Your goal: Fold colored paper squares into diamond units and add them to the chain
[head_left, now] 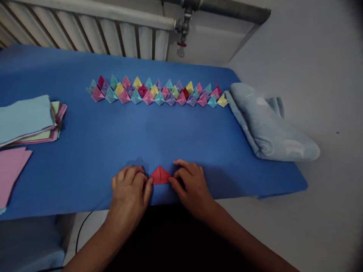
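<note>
**Red paper [160, 176] in hand, many folded pieces [148, 99] apparently finished**

At the blue table's [119, 132] near edge, the triangular red paper is pinched at opposite corners by the left hand [130, 185] and right hand [191, 185]. Leftward, pink sheets [11, 173] and a mixed stack [25, 117] are seemingly left unfolded. Beyond, the folded pieces are ranged in rows.

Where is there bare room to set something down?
Widest: the blue table between the rows of folded paper pieces and the red paper. Also between the paper stack and left hand, and between right hand and the patterned cloth. Crowded: the rows, the left edge with stack and pink sheets, and around the red paper, touched by both hands.
</note>
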Available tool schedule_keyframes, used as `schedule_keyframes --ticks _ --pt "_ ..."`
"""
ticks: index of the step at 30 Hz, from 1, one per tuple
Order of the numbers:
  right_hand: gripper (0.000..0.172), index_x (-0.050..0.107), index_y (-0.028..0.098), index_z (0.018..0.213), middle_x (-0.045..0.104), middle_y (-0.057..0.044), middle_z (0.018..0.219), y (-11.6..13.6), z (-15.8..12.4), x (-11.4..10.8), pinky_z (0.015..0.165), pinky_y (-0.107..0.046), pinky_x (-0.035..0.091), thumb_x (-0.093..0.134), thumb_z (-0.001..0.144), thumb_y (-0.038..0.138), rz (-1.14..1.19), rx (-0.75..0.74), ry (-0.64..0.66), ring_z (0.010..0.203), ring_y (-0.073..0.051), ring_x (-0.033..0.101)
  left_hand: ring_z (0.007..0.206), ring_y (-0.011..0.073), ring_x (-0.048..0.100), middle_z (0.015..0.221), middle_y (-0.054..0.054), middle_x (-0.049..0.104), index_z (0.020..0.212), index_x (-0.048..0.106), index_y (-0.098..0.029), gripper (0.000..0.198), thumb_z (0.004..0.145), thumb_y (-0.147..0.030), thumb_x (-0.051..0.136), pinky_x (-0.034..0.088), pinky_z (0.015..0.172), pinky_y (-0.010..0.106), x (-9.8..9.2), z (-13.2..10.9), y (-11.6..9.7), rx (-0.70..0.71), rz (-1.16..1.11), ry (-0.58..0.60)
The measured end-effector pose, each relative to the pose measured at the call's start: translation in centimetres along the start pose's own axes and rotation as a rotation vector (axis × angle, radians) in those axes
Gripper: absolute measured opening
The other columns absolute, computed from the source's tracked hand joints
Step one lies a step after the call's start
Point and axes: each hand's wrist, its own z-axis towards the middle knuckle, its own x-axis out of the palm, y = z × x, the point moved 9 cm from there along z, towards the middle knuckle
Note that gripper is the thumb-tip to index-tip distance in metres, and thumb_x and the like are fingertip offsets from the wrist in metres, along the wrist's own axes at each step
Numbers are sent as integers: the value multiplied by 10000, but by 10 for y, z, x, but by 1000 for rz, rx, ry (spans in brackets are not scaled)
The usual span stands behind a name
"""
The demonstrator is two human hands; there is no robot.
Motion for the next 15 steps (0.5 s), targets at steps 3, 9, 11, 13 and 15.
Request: schedule_keyframes --ticks 3,9,11,13,15 --pt "129 550 190 727 613 -84 1156 1 1 0 841 -398 361 595 847 190 -11 10 10 1006 -231 562 944 274 518 979 103 632 754 589 -173 208 902 -276 486 389 758 407 1 0 1 3 37 -15" --pt "142 539 194 727 609 -87 1171 1 1 1 839 -404 357 579 861 217 -45 17 22 1007 -243 558 922 273 524 974 117 625 753 587 -164 215 900 -292 495 396 749 399 0 -1 -1 17 77 -31" --pt "147 533 193 724 609 -91 1170 1 2 2 837 -404 359 583 860 220 -47 16 26 1015 -248 556 910 268 527 982 123 618 773 594 -160 212 898 -307 505 401 744 395 -2 -1 -2 22 86 -49" --pt "149 530 193 726 609 -92 1168 1 1 2 834 -402 359 582 862 226 -50 14 21 1012 -248 554 906 262 531 983 119 615 823 613 -160 179 892 -300 525 402 751 394 -7 -1 -4 58 90 -92" --pt "150 530 193 730 607 -90 1170 1 1 2 832 -398 358 578 866 231 -55 13 12 1002 -244 551 937 262 532 997 103 620 899 636 -181 124 891 -244 531 396 788 407 -10 -1 -11 145 89 -118"
